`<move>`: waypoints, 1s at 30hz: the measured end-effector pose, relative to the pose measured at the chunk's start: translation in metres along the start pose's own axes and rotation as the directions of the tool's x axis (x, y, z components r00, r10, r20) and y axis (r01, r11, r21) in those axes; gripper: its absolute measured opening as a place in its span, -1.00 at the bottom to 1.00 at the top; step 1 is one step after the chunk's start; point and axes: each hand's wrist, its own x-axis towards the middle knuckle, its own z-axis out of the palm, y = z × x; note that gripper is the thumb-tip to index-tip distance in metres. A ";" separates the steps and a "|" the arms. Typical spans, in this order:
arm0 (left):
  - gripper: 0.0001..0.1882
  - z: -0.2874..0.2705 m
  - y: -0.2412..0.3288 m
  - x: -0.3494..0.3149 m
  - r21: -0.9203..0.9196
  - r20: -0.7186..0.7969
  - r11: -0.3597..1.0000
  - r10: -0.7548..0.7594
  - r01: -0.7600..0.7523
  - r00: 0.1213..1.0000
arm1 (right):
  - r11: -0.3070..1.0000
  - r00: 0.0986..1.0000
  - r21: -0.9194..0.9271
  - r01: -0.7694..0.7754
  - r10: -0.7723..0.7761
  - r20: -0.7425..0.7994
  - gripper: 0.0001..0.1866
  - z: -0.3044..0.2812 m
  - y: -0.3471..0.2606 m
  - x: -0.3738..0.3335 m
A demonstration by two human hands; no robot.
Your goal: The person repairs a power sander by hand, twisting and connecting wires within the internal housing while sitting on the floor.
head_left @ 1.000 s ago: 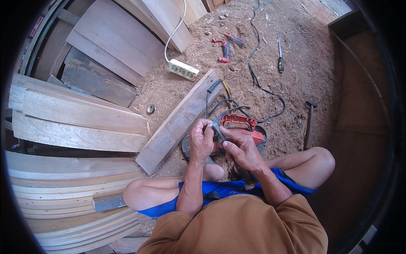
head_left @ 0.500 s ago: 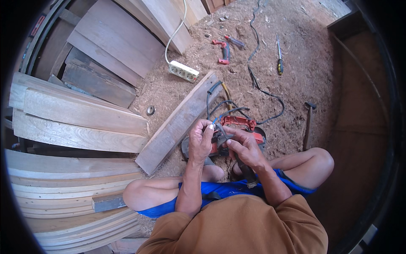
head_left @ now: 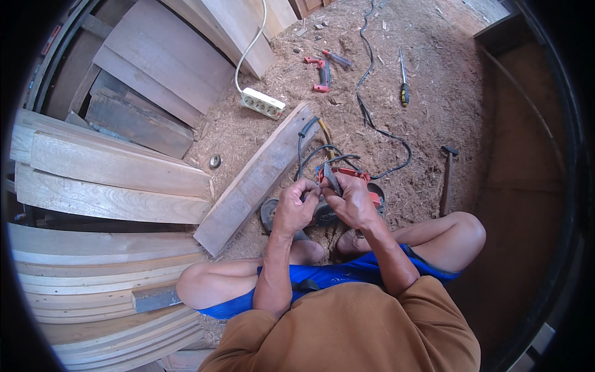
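My left hand (head_left: 294,208) is closed, its thumb and fingers pinching a thin wire (head_left: 319,183) at the tip. Only a little of that wire shows between the fingers. My right hand (head_left: 353,201) is wrapped round a knife, whose grey blade (head_left: 332,180) points up and away beside the left fingertips. Its handle is hidden by the hand. Below and behind both hands, on the ground between my legs, lies a red and black power tool (head_left: 375,197), partly covered. A black cable (head_left: 317,149) loops just beyond it.
A wooden plank (head_left: 254,180) slants at my left, with a power strip (head_left: 263,103) past it. Farther off lie a red and black handle part (head_left: 323,75) and screwdrivers (head_left: 404,93). A hammer (head_left: 447,180) is at right. Stacked boards (head_left: 118,167) line the left; a tape roll (head_left: 215,161) sits nearby.
My right hand has shifted and turned, bringing the knife blade upright beside the left fingertips. The dark handle that hung below it is now out of sight. The blue wire end is now mostly covered.
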 end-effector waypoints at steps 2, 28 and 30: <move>-0.89 0.006 0.011 0.000 0.172 -0.021 0.983 0.071 -0.066 0.997 | 0.998 1.000 -0.060 -0.012 0.012 -0.002 -0.90 0.000 0.002 0.000; -0.97 0.001 0.016 -0.003 0.079 0.089 0.992 0.093 -0.100 0.992 | 0.937 0.991 0.326 -0.129 0.114 0.065 -0.88 -0.010 0.004 0.009; -0.97 0.005 0.016 -0.002 -0.026 0.056 0.989 0.147 -0.146 0.988 | 0.815 0.934 0.456 -0.357 0.314 0.170 -0.90 -0.017 -0.004 0.006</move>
